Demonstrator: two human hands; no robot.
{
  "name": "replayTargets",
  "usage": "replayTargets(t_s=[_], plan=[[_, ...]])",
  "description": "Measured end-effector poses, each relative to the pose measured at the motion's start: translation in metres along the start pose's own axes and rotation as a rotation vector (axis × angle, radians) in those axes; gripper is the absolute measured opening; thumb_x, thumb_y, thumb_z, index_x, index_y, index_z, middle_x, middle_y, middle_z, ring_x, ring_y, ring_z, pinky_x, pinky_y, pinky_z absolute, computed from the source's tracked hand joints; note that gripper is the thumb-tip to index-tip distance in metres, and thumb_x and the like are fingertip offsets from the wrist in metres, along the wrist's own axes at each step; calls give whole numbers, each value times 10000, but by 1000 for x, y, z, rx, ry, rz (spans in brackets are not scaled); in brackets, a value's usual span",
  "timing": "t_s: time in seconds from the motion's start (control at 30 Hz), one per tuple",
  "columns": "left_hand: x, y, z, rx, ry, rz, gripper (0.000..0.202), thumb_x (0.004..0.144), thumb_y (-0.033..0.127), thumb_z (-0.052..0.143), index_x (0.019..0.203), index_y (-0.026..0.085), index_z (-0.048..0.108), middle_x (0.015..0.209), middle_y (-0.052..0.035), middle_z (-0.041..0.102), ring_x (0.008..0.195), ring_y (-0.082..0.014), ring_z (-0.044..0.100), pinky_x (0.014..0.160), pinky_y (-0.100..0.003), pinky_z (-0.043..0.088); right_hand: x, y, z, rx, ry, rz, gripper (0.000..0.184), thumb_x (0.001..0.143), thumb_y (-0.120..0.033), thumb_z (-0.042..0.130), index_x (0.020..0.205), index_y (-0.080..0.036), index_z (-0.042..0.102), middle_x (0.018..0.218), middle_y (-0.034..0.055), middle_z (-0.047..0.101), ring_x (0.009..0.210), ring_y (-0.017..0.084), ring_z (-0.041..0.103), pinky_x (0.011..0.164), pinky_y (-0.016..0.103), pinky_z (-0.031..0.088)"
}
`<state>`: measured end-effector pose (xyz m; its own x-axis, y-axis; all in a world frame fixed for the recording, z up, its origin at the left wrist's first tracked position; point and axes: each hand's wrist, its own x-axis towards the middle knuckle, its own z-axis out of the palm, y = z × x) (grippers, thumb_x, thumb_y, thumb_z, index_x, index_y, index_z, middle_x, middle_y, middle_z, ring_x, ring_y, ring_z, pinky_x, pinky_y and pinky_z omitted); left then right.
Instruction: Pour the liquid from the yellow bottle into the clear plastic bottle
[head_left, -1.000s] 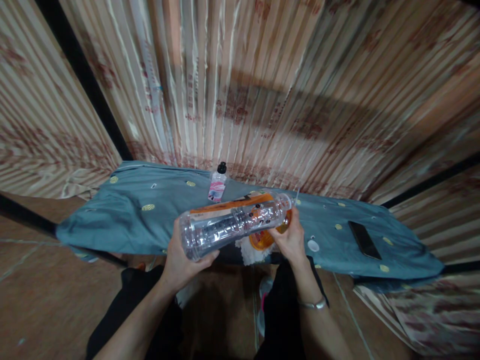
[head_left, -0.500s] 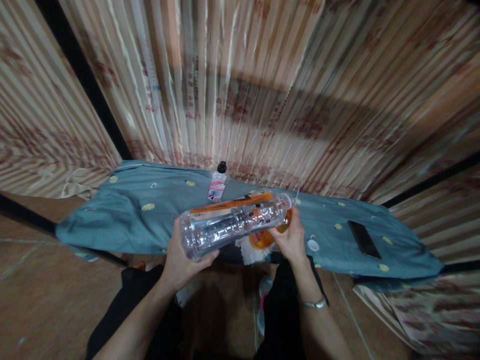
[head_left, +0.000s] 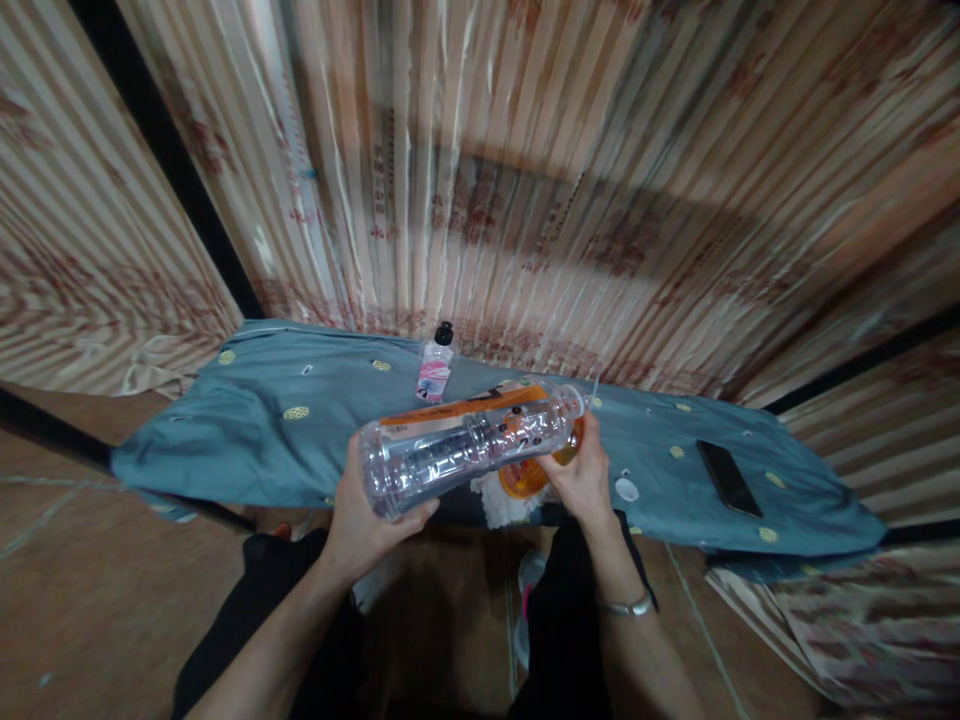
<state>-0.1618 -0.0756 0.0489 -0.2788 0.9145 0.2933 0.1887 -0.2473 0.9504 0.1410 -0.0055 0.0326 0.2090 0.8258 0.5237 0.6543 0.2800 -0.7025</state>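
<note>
Clear bottle (head_left: 465, 445) sideways, left grip (head_left: 361, 522) around base

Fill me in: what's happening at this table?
A person holds a large clear plastic bottle almost level over a blue-grey cloth-covered table. The left hand grips its base; the right hand is at the neck end, beside an orange round container. A small white cap and a black phone lie on the cloth.

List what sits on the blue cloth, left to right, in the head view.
Small pink-labelled bottle with black cap, orange round object, white round cap, flat black phone. Hand-held clear plastic bottle overlaps: omitted.
</note>
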Motion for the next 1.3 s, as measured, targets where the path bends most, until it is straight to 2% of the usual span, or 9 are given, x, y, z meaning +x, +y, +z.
replayTargets(t_s=[0.1,0.33,0.67,0.97,1.3], plan=[[0,0,0,-4,1,2,801,597,537,1003,1221,239,598,1090,-78,799,1095,-373,860,1018,-546,712,0,-1,0,0,-14,24,880,763,-464,833,1564,-195,591,1345,170,833,1180,377,837,1049,557,698],[0,-4,0,17,3,5,825,598,574,1003,1235,242,595,1051,-58,790,1058,-360,862,976,-516,721,-1,5,2,-17,3,15,892,769,-448,836,1586,-198,578,1355,170,835,1179,370,841,1071,551,688],[0,1,0,25,1,-2,767,591,554,982,1161,277,549,1110,-80,805,1121,-401,855,1061,-646,688,1,3,-1,11,-23,18,884,758,-438,853,1566,-195,592,1368,181,829,1199,381,837,1079,561,682],[1,4,0,30,-6,-42,794,569,532,975,1168,256,532,1122,-108,788,1177,-426,840,1088,-635,670,1,2,-1,-6,-15,12,857,752,-448,820,1541,-195,602,1344,177,834,1167,377,839,1047,554,687],[0,0,0,18,2,-18,772,588,544,983,1168,259,562,1051,-59,773,1118,-385,847,1047,-574,694,1,-1,-1,-13,-6,15,835,750,-459,811,1514,-182,621,1339,188,839,1174,386,845,1042,559,698]])
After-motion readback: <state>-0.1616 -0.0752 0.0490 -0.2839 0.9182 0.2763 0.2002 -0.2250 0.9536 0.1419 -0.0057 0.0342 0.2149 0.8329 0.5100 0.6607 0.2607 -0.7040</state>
